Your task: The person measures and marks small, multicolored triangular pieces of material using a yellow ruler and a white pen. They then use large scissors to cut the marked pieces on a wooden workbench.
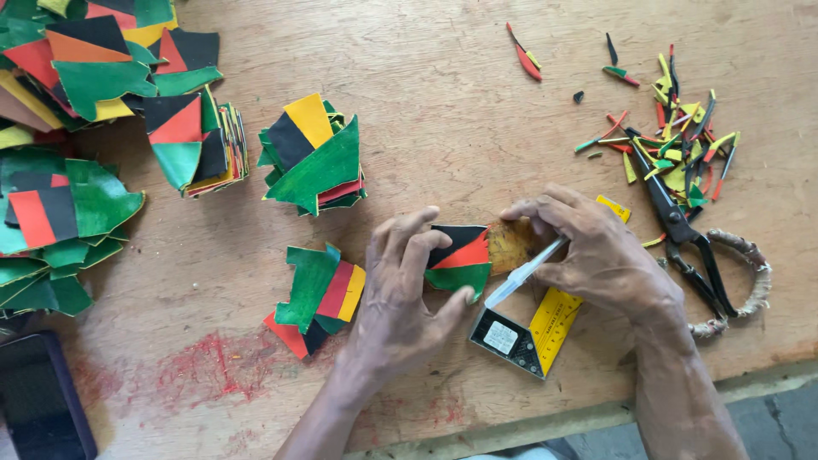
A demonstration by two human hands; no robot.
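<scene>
Black-red-green leather patch (460, 255) pinned by left hand (400, 298), right hand (596, 255) gripping white pen (521, 274), tip angled down-left

Bare wood lies open across the middle of the far edge of the tabletop (426, 51) and along the near edge left of the left hand (400, 298). Stacks of coloured pieces (102, 111) crowd the far left corner and left edge; a phone (38, 400) blocks the near left corner. Scissors (682, 234) and offcut strips (673, 128) close the right side beyond the right hand (596, 251)
</scene>
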